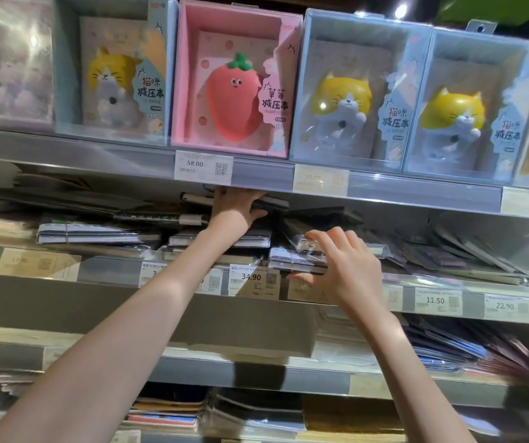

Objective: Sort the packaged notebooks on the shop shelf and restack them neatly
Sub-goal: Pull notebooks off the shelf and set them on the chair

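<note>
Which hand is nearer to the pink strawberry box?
Left. The left hand grips a dark notebook just below the pink strawberry box; the right hand is lower, further right.
</note>
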The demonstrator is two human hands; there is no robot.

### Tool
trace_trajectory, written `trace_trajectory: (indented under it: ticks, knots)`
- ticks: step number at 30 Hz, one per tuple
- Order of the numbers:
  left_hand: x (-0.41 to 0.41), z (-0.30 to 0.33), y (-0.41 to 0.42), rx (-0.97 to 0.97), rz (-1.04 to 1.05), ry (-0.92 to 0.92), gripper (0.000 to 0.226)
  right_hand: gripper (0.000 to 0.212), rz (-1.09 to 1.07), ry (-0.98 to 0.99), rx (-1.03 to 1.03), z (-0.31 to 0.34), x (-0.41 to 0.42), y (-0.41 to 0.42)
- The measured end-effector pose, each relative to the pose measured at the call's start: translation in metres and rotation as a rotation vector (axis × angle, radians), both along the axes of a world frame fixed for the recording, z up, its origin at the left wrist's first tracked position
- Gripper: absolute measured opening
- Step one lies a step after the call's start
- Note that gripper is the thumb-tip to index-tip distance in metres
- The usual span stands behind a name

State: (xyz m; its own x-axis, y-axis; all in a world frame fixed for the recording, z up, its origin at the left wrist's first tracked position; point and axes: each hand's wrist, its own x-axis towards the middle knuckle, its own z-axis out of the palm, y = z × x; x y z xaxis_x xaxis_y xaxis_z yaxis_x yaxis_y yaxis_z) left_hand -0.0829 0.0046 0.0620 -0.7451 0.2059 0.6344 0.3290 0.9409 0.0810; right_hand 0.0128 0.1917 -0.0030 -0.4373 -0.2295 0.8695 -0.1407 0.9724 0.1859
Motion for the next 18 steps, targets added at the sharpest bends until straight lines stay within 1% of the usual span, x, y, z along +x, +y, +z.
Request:
trace_trajectory:
  ticks: [4, 5, 8, 9, 12, 14, 18]
  knots:
    - [-0.004, 0.001, 0.001, 0.107, -0.054, -0.017, 0.03, 0.069, -0.011, -0.006, 0.0, 0.0, -0.001, 0.0]
    - [-0.001, 0.0, 0.002, 0.157, -0.089, -0.008, 0.027, 0.069, -0.013, -0.013, -0.003, 0.0, -0.001, 0.0]
    - [0.02, -0.005, -0.001, 0.408, -0.269, 0.051, 0.011, 0.073, -0.014, -0.031, -0.023, -0.001, 0.0, 0.0]
    - [0.031, -0.007, -0.003, 0.439, -0.291, 0.082, 0.01, 0.075, -0.013, -0.039, -0.027, 0.0, 0.001, -0.001]
    - [0.061, -0.02, -0.009, 0.362, -0.327, 0.226, 0.018, 0.077, 0.03, -0.063, -0.049, 0.001, 0.003, -0.001]
    - [0.074, -0.032, -0.013, 0.317, -0.363, 0.273, 0.021, 0.077, 0.065, -0.065, -0.062, 0.001, 0.005, -0.001]
    - [0.09, -0.055, -0.021, 0.266, -0.342, 0.374, 0.029, 0.07, 0.072, -0.044, -0.062, 0.0, 0.008, 0.0]
